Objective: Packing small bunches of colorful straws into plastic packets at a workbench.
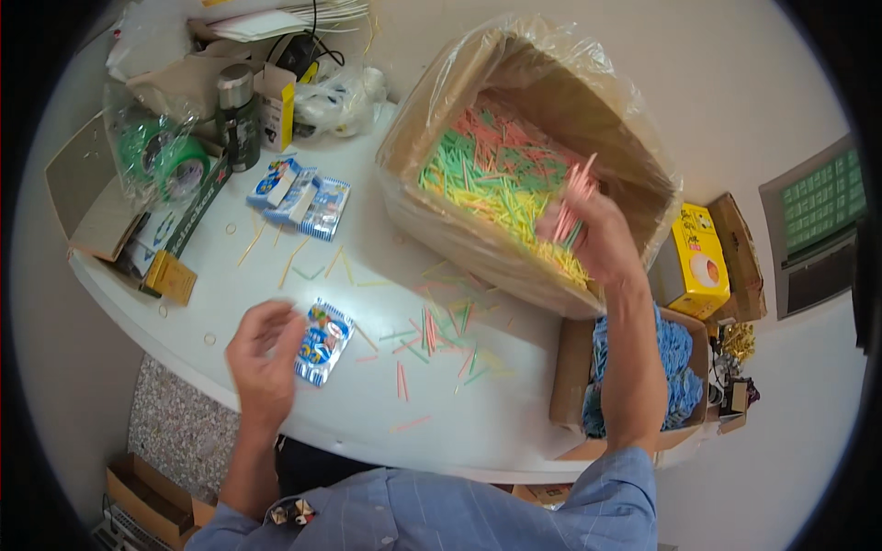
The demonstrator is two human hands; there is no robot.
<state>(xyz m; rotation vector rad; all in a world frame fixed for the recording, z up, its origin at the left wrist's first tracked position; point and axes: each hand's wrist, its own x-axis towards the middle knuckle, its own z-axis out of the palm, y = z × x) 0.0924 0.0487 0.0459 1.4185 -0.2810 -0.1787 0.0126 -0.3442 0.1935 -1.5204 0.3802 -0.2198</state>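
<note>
My right hand [597, 234] is inside a large plastic-lined cardboard box [441, 216], closed around a bunch of thin pink sticks [579, 188]. Below it in the box lie many loose sticks in pink, green and yellow [491, 197]. On the white table, my left hand [265, 354] is slightly blurred, its fingers loosely curled with a gap to the thumb and nothing seen between them. Right beside its thumb lies a small blue and silver packet [326, 342]; whether they touch, I cannot tell. Loose coloured sticks [432, 331] are scattered on the table to the packet's right.
Several similar packets [303, 197] lie farther back. An open box of blue packets [675, 367] stands at the right, near a yellow carton [698, 262]. At the back left are a dark thermos [237, 119], green tape rolls [179, 170] and an open carton [87, 202].
</note>
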